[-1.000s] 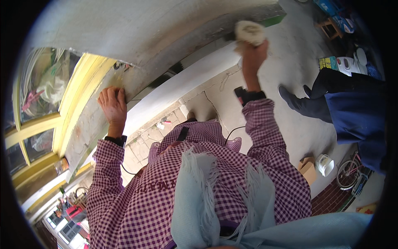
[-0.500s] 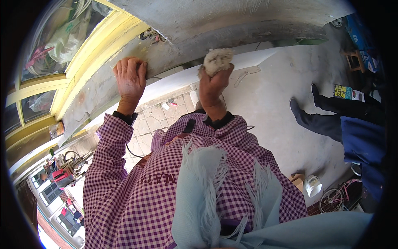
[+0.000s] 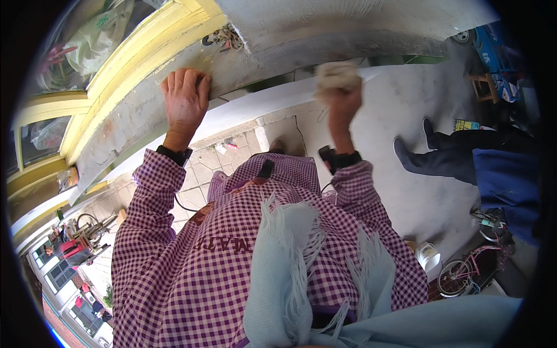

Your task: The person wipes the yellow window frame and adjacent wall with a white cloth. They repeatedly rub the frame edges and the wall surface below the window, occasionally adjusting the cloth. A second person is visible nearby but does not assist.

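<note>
A wadded off-white cloth (image 3: pixel 337 76), blurred, sits bunched in the right hand (image 3: pixel 344 110) near the outer edge of a grey ledge (image 3: pixel 250 68). Worn and stained, the long ledge stretches beneath the left hand (image 3: pixel 185 103).

The wearer is sporting a purple-and-white checked, long-sleeved cloth smock (image 3: pixel 191 290), with dark lettering (image 3: pixel 223 245) running across it at seven o'clock and a small black rectangular patch (image 3: pixel 266 169) showing at dead centre. Now a pale blue woven scarf (image 3: pixel 278 261) is hanging at six o'clock, its loose fringe (image 3: pixel 313 246) dangling! One black, boxy wristband (image 3: pixel 174 155) is sitting at nine o'clock, another black wristband with a blocky module (image 3: pixel 342 160) is showing toward three, and a thin black cable (image 3: pixel 184 205) is curving at eight.
</note>
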Available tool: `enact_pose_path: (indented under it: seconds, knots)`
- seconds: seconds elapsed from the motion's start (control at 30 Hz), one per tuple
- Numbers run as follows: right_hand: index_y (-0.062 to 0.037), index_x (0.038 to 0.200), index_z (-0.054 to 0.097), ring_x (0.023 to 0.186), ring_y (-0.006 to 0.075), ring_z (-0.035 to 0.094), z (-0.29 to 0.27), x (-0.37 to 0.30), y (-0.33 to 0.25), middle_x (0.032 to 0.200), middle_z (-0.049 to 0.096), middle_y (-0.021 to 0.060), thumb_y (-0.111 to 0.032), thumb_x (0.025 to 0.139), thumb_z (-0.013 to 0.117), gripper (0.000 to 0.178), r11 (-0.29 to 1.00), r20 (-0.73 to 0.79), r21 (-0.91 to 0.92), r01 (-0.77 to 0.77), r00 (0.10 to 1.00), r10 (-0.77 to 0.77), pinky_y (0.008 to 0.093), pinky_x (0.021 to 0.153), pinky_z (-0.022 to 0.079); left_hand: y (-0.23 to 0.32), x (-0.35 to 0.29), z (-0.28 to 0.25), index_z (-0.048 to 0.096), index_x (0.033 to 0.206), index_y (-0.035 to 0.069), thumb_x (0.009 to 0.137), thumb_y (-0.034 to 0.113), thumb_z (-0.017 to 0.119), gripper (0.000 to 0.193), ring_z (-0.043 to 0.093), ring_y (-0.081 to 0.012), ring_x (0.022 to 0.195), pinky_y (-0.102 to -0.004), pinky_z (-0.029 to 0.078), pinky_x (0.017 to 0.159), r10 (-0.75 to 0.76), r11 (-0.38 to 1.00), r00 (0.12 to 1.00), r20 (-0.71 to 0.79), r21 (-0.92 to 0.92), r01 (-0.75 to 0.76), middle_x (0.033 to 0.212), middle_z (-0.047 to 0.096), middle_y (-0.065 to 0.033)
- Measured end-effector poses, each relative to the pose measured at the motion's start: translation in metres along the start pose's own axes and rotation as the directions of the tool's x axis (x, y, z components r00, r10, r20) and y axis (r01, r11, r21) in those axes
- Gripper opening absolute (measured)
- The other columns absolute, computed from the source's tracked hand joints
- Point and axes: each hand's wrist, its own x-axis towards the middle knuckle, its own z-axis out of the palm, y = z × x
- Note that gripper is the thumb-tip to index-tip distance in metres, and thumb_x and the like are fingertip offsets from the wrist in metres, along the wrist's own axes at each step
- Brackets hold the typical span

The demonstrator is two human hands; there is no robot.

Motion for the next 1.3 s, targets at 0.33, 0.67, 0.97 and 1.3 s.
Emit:
enact_pose_path:
  seconds: [0.33,0.67,0.97,1.3]
  knots:
    - [0.0002,0.137,0.05,0.113,0.0266,0.066,0.081,-0.077,-0.024,0.128,0.065,0.0148,-0.016,0.09,0.079,0.058,0.999,-0.014,0.038,0.034,0.999,-0.034,0.0386,0.101,0.051,0.002,0.001,0.0,0.065,0.095,0.01,0.092,0.023,0.07,0.014,0.056,-0.0285,0.097,-0.0426,0.038,0.093,-0.01,0.999,0.999,-0.032,-0.031,0.009,0.098,0.061,-0.0066]
    - [-0.0011,0.118,0.057,0.097,0.041,0.068,0.094,-0.106,-0.061,0.112,0.063,0.0214,-0.004,0.083,0.072,0.038,0.958,0.676,0.151,0.243,0.682,-0.28,0.0432,0.08,0.058,-0.003,-0.025,-0.009,0.065,0.1,0.007,0.091,0.003,0.069,0.011,0.059,-0.0267,0.094,-0.039,0.042,0.091,-0.078,0.908,0.965,-0.251,-0.417,-0.035,0.102,0.067,-0.0076]
    - [-0.0006,0.12,0.061,0.102,0.0394,0.064,0.066,-0.115,-0.097,0.112,0.061,0.0187,-0.008,0.083,0.075,0.041,0.952,0.674,0.042,0.304,0.694,-0.251,0.0455,0.084,0.054,0.067,-0.106,-0.014,0.06,0.129,-0.001,0.098,0.025,0.071,0.043,0.065,-0.0175,0.098,-0.0289,0.053,0.086,-0.34,-0.115,0.693,0.636,-0.76,0.64,0.114,0.067,-0.0088]
    - [-0.0013,0.105,0.07,0.087,0.0301,0.068,0.056,-0.037,-0.112,0.099,0.068,0.0138,0.006,0.088,0.068,0.018,0.793,0.596,0.115,0.598,0.597,-0.537,0.0385,0.077,0.055,-0.048,-0.206,-0.027,0.064,0.13,0.007,0.092,0.018,0.072,0.04,0.066,-0.0187,0.106,-0.036,0.052,0.093,-0.806,-0.34,0.274,0.525,-0.789,0.512,0.114,0.071,-0.0054]
